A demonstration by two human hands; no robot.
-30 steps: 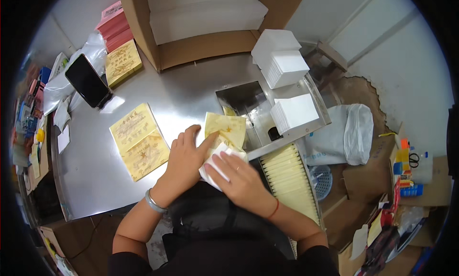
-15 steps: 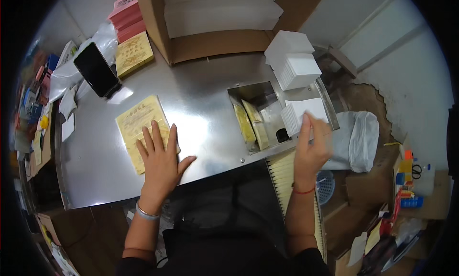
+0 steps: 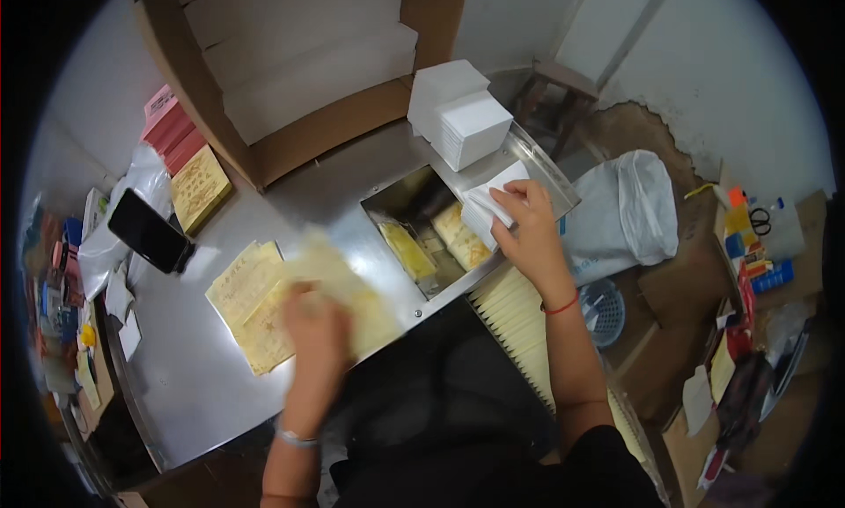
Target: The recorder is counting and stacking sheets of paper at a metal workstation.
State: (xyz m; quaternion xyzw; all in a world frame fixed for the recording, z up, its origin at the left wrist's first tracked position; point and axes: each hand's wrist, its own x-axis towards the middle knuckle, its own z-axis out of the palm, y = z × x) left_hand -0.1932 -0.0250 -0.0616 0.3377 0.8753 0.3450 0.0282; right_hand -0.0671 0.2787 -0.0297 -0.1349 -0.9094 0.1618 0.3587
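Observation:
My left hand (image 3: 315, 336), smeared by motion, is closed on a yellow printed paper sheet (image 3: 356, 288), which is lifted and blurred. Under and beside it, a stack of yellow printed paper (image 3: 242, 301) lies on the metal tabletop. At the right, my right hand (image 3: 532, 231) pinches a folded white paper (image 3: 500, 200) at the top of a small white stack, thumb and fingers bent round its edge. Just left of that stack, a rectangular opening (image 3: 381, 210) in the tabletop holds yellow packets (image 3: 407, 251).
A taller white paper stack (image 3: 475, 129) stands behind my right hand. An open cardboard box (image 3: 326, 121) is at the back. A black phone (image 3: 148, 231) leans at the left near pink bundles (image 3: 167, 129). Cream-coloured folded paper (image 3: 515, 323) lines the table's near right, beside a blue basket (image 3: 603, 312).
My left hand has gone from lying flat on the yellow stack to lifting a sheet rightward. My right hand now grips a white paper. The view has turned, shifting the table.

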